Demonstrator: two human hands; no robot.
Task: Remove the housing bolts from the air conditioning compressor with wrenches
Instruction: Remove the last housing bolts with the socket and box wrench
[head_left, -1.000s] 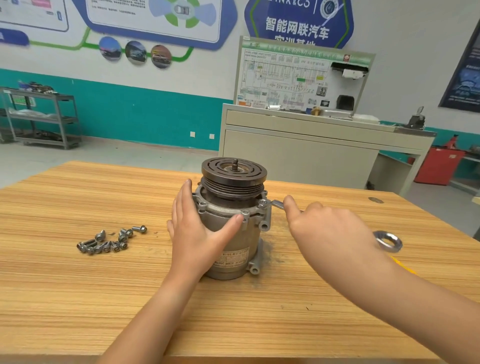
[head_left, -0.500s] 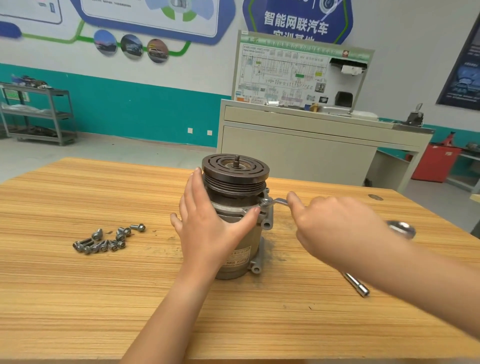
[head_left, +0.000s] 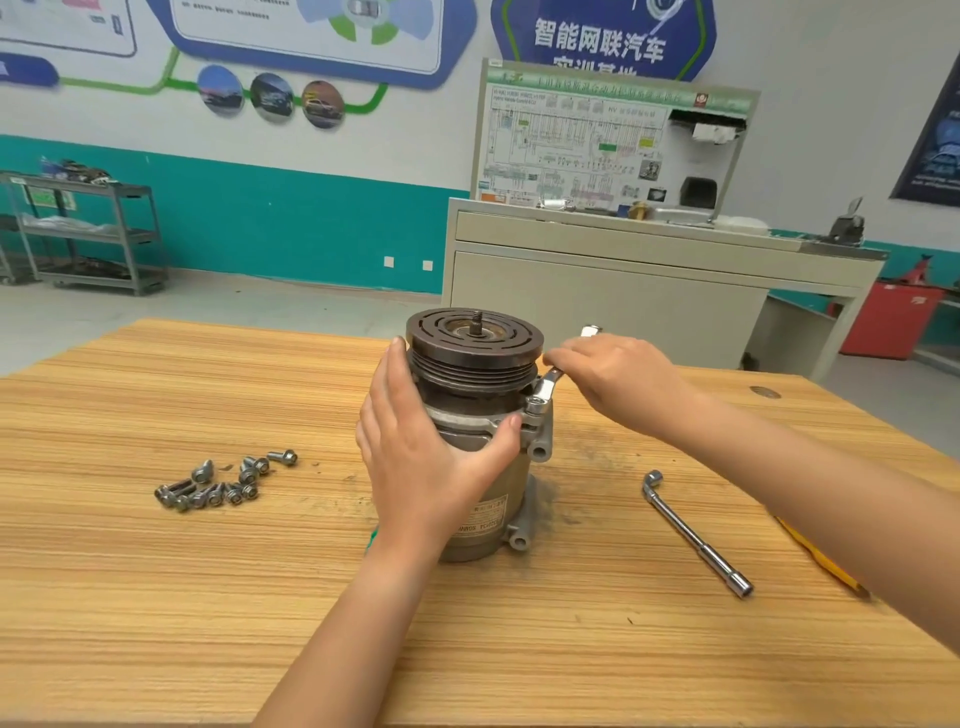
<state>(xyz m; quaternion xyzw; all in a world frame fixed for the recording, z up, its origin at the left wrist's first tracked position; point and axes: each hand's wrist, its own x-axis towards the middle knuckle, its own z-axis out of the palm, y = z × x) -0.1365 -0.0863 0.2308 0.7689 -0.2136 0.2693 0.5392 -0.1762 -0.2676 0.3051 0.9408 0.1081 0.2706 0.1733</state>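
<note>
The air conditioning compressor (head_left: 478, 374) stands upright mid-table, its dark grooved pulley on top. My left hand (head_left: 426, 447) wraps the housing from the left, thumb across the front flange. A steel wrench (head_left: 545, 387) sits with one end on a bolt at the flange's right corner. Its handle runs up and back under my right hand (head_left: 618, 379), which grips it. The wrench's far end pokes out beyond the fingers. Several removed bolts (head_left: 218, 483) lie in a loose pile to the left on the wooden table (head_left: 156, 597).
An L-shaped socket wrench (head_left: 696, 532) lies on the table right of the compressor. A yellow tool (head_left: 821, 556) is partly hidden under my right forearm. A grey training bench (head_left: 623, 291) stands behind the table, and a metal shelf cart (head_left: 88, 234) at far left.
My right hand has swung the wrench handle from pointing right toward the back, away from me. The left hand has slid slightly higher on the housing. The camera has tilted, revealing the L-shaped wrench.
</note>
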